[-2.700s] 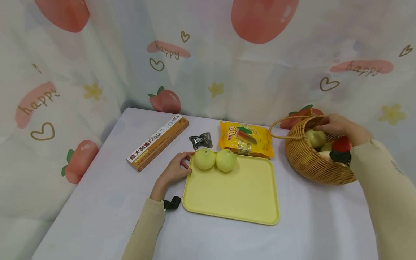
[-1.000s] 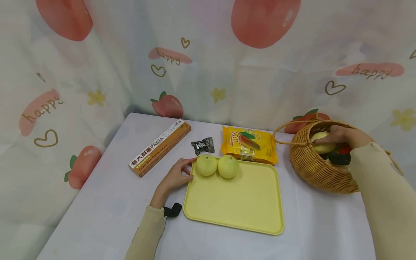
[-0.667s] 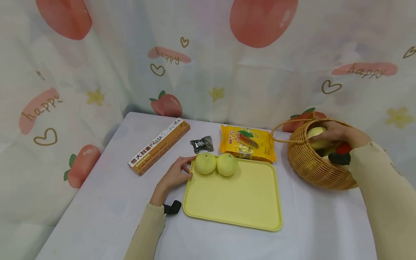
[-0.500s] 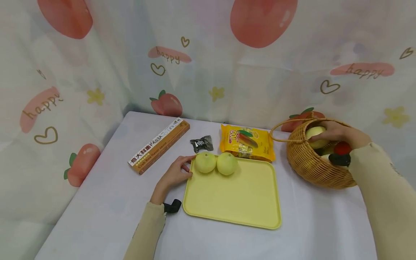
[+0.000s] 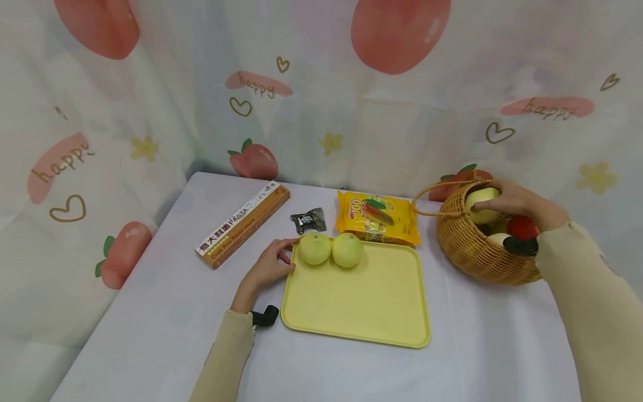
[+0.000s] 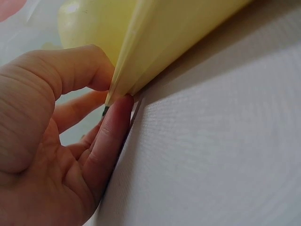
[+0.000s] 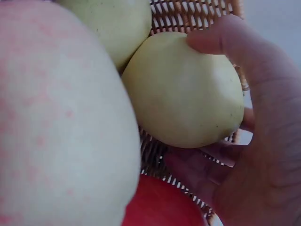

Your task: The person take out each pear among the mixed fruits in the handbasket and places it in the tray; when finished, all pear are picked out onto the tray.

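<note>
My left hand [image 5: 268, 266] pinches the left rim of a pale yellow tray [image 5: 361, 304]. In the left wrist view the thumb and fingers [image 6: 110, 136] lie on either side of that rim. Two round yellow-green fruits [image 5: 331, 249] sit side by side in the tray's far left corner. On the right, my right hand [image 5: 522, 205] reaches into a wicker basket [image 5: 482, 259] and grips a pale green round fruit [image 7: 183, 94] near the basket's left side. Thumb and fingers curl round it in the right wrist view. A large pinkish-white fruit [image 7: 61, 117] fills that view's left side.
A second green fruit [image 7: 110, 23] and a red one [image 7: 160, 202] lie in the basket too. Behind the tray are a yellow snack packet [image 5: 379, 218] and a small black wrapped packet [image 5: 308, 221]. A long pasta box [image 5: 243, 225] lies at the left. Printed curtains hang behind the table.
My right hand has dipped into the basket, taken hold of the pale green fruit and moved it up toward the basket's left side. The left hand stays on the tray rim.
</note>
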`<move>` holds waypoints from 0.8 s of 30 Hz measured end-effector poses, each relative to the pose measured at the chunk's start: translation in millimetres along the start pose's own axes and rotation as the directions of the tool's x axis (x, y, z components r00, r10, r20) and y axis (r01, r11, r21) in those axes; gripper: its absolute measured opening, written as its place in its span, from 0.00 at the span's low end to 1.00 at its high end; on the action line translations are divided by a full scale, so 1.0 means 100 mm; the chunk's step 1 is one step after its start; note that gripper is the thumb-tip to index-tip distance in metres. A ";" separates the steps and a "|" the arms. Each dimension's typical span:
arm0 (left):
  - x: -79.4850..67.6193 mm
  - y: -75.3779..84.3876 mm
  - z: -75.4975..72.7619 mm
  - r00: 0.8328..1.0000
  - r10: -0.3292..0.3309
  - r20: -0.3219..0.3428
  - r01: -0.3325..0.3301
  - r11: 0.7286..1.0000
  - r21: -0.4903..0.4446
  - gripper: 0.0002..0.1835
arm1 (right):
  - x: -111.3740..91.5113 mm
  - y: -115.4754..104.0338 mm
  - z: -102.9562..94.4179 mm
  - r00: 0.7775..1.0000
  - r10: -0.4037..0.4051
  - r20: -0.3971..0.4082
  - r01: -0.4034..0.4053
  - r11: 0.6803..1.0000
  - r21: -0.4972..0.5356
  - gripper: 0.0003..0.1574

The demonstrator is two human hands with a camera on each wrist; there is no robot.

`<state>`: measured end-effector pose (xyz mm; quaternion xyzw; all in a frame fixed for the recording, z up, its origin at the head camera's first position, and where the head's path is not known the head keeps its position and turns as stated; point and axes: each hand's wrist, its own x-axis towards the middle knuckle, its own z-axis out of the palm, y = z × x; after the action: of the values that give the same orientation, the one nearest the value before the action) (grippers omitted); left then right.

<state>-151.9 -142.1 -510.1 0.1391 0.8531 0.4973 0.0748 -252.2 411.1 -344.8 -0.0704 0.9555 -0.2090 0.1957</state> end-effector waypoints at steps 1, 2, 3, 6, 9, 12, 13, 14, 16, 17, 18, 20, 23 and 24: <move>0.00 -0.01 0.00 1.000 0.002 -0.004 -0.002 1.000 0.000 0.36 | 0.00 -0.01 0.00 1.000 -0.003 -0.017 0.004 1.000 0.006 0.57; 0.00 -0.01 0.00 1.000 0.004 -0.008 -0.004 1.000 0.000 0.36 | -0.01 -0.02 0.00 1.000 -0.004 -0.029 0.004 1.000 0.011 0.56; 0.00 -0.01 0.00 1.000 0.005 -0.012 -0.005 1.000 -0.001 0.36 | -0.01 -0.03 0.00 0.999 -0.001 -0.046 0.001 1.000 0.000 0.56; 0.00 -0.01 0.00 1.000 0.010 -0.012 -0.010 1.000 -0.005 0.36 | -0.03 -0.04 0.00 0.997 -0.006 -0.078 0.005 1.000 -0.018 0.53; 0.00 0.01 0.00 1.000 0.005 -0.004 -0.005 1.000 -0.004 0.36 | -0.05 -0.05 0.01 0.997 0.016 -0.071 -0.017 1.000 -0.018 0.56; -0.01 0.02 -0.01 1.000 -0.004 -0.001 0.004 1.000 0.003 0.36 | -0.05 -0.07 0.02 0.996 0.003 -0.087 -0.008 0.999 -0.051 0.56; -0.01 0.02 -0.01 1.000 -0.005 -0.002 0.005 1.000 0.006 0.36 | -0.06 -0.08 0.02 0.996 -0.005 -0.091 0.000 0.998 -0.061 0.56; -0.01 0.02 -0.01 1.000 -0.006 -0.002 0.006 1.000 0.008 0.36 | -0.06 -0.09 0.03 0.995 -0.020 -0.102 0.012 0.997 -0.081 0.55; 0.00 0.01 0.00 1.000 -0.006 -0.002 0.006 1.000 0.012 0.36 | -0.07 -0.09 0.03 0.992 -0.042 -0.120 0.027 0.993 -0.119 0.54; 0.00 0.01 0.00 1.000 -0.005 -0.001 0.005 1.000 0.012 0.36 | -0.08 -0.10 0.03 0.992 -0.042 -0.122 0.027 0.992 -0.125 0.55; 0.00 0.01 0.00 1.000 -0.005 0.001 0.005 1.000 0.013 0.36 | -0.09 -0.10 0.03 0.992 -0.037 -0.119 0.022 0.992 -0.124 0.56; 0.01 0.00 0.00 1.000 -0.004 0.004 0.004 1.000 0.015 0.36 | -0.12 -0.10 0.03 0.992 -0.031 -0.124 0.015 0.992 -0.125 0.57; 0.01 0.01 0.00 1.000 -0.010 0.006 0.010 1.000 0.019 0.37 | -0.19 -0.10 0.02 0.992 -0.008 -0.128 -0.006 0.994 -0.113 0.60; 0.01 0.01 0.00 1.000 -0.010 0.005 0.010 1.000 0.020 0.37 | -0.21 -0.11 0.02 0.992 -0.001 -0.130 -0.013 0.994 -0.107 0.61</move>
<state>-153.0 -141.5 -509.1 0.1368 0.8586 0.4878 0.0783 -231.5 405.2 -334.6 -0.0640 0.9763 -0.1607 0.1299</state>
